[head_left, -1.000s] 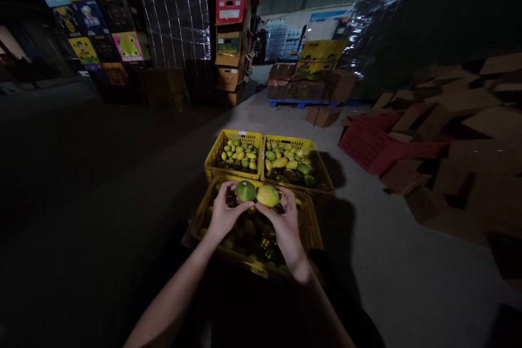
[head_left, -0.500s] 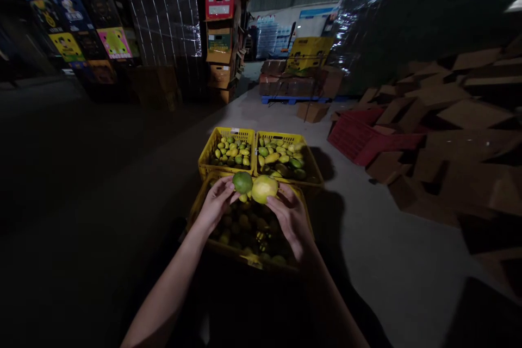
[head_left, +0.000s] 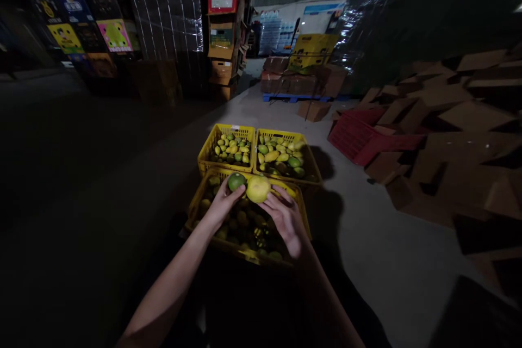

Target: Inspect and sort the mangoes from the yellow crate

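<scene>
My left hand [head_left: 222, 205] grips a round green fruit [head_left: 236, 181] by the fingertips. My right hand [head_left: 283, 216] holds a yellow fruit [head_left: 258, 188] the same way, and the two fruits touch side by side. Both hands hover over the nearest yellow crate [head_left: 198, 205], which is filled with green and yellow fruit. Behind it stand two more yellow crates: the left one [head_left: 207, 149] has small fruit, the right one [head_left: 306, 149] has larger fruit.
Red plastic crates [head_left: 362, 141] lie on the concrete floor to the right, beside heaps of flattened cardboard boxes [head_left: 460, 130]. Stacked printed cartons [head_left: 222, 27] and wrapped pallets stand at the back. A blue pallet [head_left: 296, 99] with boxes stands further off. The left side is dark.
Both hands stay over the near crate with the same two fruits; the fruits have been turned slightly in the fingers. The camera view has shifted a little.
</scene>
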Demonstrator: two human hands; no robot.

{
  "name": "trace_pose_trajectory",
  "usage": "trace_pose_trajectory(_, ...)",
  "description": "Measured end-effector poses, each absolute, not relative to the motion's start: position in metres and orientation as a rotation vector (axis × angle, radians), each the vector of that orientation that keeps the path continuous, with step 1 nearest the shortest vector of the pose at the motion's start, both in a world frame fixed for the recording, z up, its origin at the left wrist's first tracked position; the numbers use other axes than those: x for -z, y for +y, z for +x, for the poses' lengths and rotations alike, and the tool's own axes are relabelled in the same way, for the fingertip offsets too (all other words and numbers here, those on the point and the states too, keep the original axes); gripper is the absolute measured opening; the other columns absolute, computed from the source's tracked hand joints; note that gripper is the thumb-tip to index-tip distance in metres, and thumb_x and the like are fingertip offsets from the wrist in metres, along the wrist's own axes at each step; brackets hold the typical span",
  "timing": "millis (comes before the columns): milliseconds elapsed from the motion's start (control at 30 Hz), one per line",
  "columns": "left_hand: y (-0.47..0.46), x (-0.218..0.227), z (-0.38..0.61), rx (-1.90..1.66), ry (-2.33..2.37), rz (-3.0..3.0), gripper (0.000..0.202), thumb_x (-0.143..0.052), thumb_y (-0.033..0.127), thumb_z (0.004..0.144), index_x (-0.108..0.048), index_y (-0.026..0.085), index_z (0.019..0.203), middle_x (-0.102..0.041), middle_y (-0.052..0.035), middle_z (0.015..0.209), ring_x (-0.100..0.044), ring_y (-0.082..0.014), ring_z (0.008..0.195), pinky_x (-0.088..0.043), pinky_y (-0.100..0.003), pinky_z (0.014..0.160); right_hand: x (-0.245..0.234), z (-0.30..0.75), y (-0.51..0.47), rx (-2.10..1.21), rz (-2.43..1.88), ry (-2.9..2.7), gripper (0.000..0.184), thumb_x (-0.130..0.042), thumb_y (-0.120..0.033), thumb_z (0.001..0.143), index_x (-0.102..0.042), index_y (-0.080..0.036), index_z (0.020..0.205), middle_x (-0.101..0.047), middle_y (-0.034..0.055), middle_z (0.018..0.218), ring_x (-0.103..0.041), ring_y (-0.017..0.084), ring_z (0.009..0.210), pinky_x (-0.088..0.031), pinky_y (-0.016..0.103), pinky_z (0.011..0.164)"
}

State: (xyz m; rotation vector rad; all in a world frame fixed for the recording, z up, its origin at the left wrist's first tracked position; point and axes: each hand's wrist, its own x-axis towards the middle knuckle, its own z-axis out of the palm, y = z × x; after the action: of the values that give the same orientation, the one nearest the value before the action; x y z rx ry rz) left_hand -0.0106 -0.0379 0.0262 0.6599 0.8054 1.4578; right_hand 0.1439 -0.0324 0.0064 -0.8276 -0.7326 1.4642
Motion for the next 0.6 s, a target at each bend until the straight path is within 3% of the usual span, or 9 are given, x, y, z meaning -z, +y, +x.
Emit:
trace_pose_trajectory(133,-0.037,-0.020,-0.007,-1.464,0.850,0.757,0.042,-0.077,0.017,0.062,-0.063,0.016,0.101,-0.065,-0.0036,0.098,-0.058,-0.0149,0.094,-0.044,-0.024,0.088,-0.005,0.142,-0.031,-1.535,-0.800,-0.733,0.025,-0.075,-0.034,0.065,-0.068,-0.023,0.086,-0.072,0.0037,0.096,-0.068,0.023,0.085,-0.053,0.044,0.083)
trace_pose_trajectory(300,-0.039,-0.017,-0.003,-1.415,0.891,0.773,0.061,-0.079,0.013,0.057,-0.056,0.020,0.113,-0.065,-0.0014,0.097,-0.059,-0.0122,0.089,-0.044,-0.023,0.085,-0.007,0.139,-0.035,-1.586,-0.905,-0.751,0.032,-0.070,-0.048,0.068,-0.070,-0.022,0.086,-0.072,0.0053,0.090,-0.066,0.023,0.089,-0.053,0.043,0.083)
trace_pose_trajectory(467,-0.044,-0.020,-0.001,-1.352,0.835,0.768,0.066,-0.080,0.010,0.054,-0.055,0.019,0.115,-0.064,-0.0033,0.100,-0.060,-0.0136,0.090,-0.043,-0.026,0.087,-0.010,0.139,-0.043,-1.561,-0.873,-0.926,0.032,-0.078,-0.031,0.062,-0.069,-0.024,0.092,-0.070,0.0006,0.098,-0.063,0.019,0.092,-0.050,0.035,0.086)
trace_pose_trajectory(600,-0.046,-0.025,-0.001,-1.303,0.795,0.700,0.069,-0.081,0.004,0.047,-0.057,0.018,0.111,-0.060,-0.0067,0.110,-0.059,-0.0169,0.095,-0.043,-0.028,0.088,-0.009,0.138,-0.048,-1.577,-0.883,-0.992,0.040,-0.082,-0.021,0.052,-0.067,-0.022,0.089,-0.069,-0.0005,0.088,-0.063,0.017,0.083,-0.050,0.027,0.074)
